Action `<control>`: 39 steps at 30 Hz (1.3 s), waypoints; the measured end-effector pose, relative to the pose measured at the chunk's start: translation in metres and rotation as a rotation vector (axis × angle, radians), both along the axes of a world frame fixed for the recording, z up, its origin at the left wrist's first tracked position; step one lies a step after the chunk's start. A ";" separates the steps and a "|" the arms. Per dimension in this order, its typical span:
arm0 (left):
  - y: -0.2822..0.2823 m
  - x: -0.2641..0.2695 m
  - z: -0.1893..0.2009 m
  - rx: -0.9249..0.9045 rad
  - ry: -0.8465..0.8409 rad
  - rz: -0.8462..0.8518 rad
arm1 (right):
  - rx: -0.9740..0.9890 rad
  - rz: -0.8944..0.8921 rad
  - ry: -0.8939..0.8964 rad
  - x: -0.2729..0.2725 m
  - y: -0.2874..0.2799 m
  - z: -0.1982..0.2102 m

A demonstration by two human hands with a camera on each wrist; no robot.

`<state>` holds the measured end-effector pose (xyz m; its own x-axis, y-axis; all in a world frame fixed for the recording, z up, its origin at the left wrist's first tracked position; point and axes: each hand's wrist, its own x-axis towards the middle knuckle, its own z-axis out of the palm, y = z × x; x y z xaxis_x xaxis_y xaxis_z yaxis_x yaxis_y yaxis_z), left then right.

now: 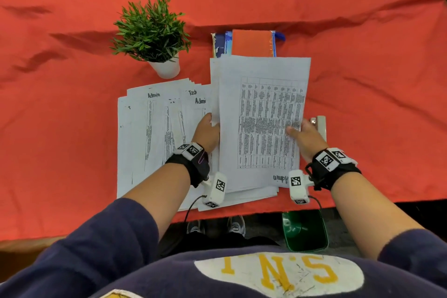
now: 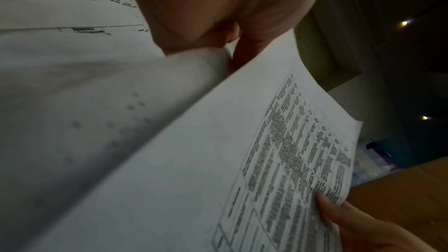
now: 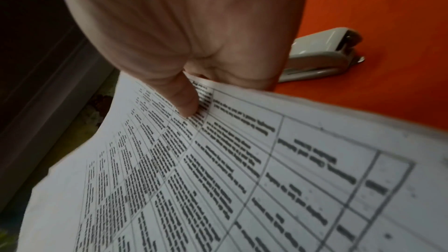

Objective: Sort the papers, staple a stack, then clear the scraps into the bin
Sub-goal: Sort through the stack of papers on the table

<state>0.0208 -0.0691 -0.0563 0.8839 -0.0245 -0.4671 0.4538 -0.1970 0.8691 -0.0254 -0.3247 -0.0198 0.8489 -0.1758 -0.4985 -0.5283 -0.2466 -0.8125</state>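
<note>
A thin stack of printed sheets [image 1: 263, 123] with a dense table and "Admin" written upside down at its near edge is lifted above the orange-clothed table. My left hand [image 1: 208, 132] grips its left edge, and my right hand [image 1: 306, 135] pinches its right edge with the thumb [image 3: 184, 102] on top. In the left wrist view the held sheets [image 2: 242, 160] tilt up over lower pages [image 2: 72, 87]. More papers [image 1: 154, 133] marked "Admin" and "Task" lie fanned out on the left. A grey stapler [image 1: 320, 126] lies just right of my right hand, also in the right wrist view [image 3: 322, 55].
A potted green plant [image 1: 152, 36] in a white pot stands behind the left papers. Notebooks [image 1: 249, 43], one orange, lie behind the lifted sheets. A green bin [image 1: 304, 230] sits on the floor below the table's near edge, right of my shoes.
</note>
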 end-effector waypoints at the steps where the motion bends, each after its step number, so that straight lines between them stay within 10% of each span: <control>1: -0.001 -0.001 0.007 -0.027 -0.012 -0.017 | -0.006 -0.011 0.006 0.002 0.001 -0.003; 5: -0.001 -0.003 0.013 0.005 -0.052 -0.055 | -0.091 -0.057 -0.018 0.009 0.001 0.001; 14: 0.010 -0.014 -0.017 0.732 0.032 -0.116 | -0.091 -0.229 -0.110 -0.010 -0.052 -0.013; 32: -0.002 0.007 -0.020 0.799 0.253 -0.107 | 0.022 -0.379 -0.074 -0.025 -0.052 0.000; 39: 0.003 -0.004 -0.007 0.393 0.135 -0.074 | 0.210 -0.358 -0.006 -0.014 -0.037 0.003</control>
<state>0.0172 -0.0658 -0.0632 0.8169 0.1174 -0.5647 0.5302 -0.5382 0.6551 -0.0394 -0.3618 -0.0164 0.7555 -0.3555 -0.5504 -0.5455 0.1239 -0.8289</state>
